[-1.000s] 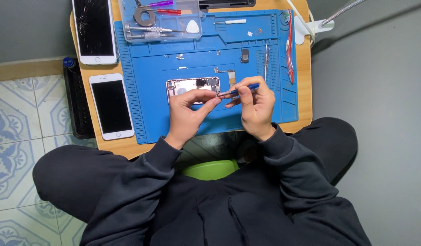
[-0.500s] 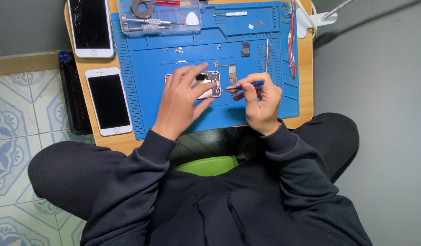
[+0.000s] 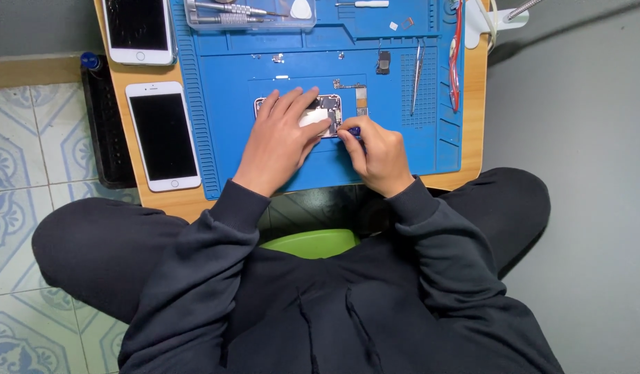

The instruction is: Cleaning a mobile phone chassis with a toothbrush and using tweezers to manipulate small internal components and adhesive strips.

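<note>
Head view looks straight down on a person seated at a small wooden table (image 3: 465,176) covered by a blue repair mat (image 3: 223,104). At the mat's centre lies an opened phone body (image 3: 328,111), its inner parts facing up, partly hidden under the left hand (image 3: 278,142). That hand lies flat on it, fingers spread and pressing down, with a pale patch under the fingertips that I cannot identify. The right hand (image 3: 379,152) sits just beside the body's right edge, its grip pinched together around a thin blue-handled tool (image 3: 353,130); only a short stretch of the handle shows, and the tip is hidden where it meets the body.

Judging from this, the step in hand is fine work inside the phone body, one hand bracing it and the other working a small fastener or part near the right edge. The next move seems to call for a steady hold from the bracing hand and a small, controlled motion of the tool, since loose small parts (image 3: 361,93) lie just beyond the body on the mat.

Tweezers (image 3: 417,66) rest farther right, near a red tool (image 3: 456,55). Two whole phones (image 3: 163,135) lie on the table's left side, and a clear tray (image 3: 251,17) of tools sits at the mat's far edge.
</note>
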